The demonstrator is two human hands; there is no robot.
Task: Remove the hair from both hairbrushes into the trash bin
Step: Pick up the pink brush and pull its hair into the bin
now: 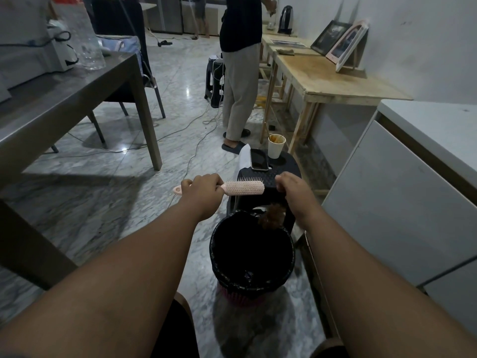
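Over marble floor (103, 202), left hand (204, 188) grips hairbrush (245, 188), right hand (293, 188) hair (272, 215).

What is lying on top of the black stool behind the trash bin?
A phone and a paper cup are on the stool. A white thing beside the phone is too unclear to name. The hairbrush and the right hand cover its front edge.

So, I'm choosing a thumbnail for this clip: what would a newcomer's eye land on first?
Dead centre, the left hand holds a pink hairbrush by its handle. Just right of it, a brown clump of hair hangs from the right hand over the far rim of the black-lined trash bin. Behind them, a phone and a paper cup sit on a black stool.
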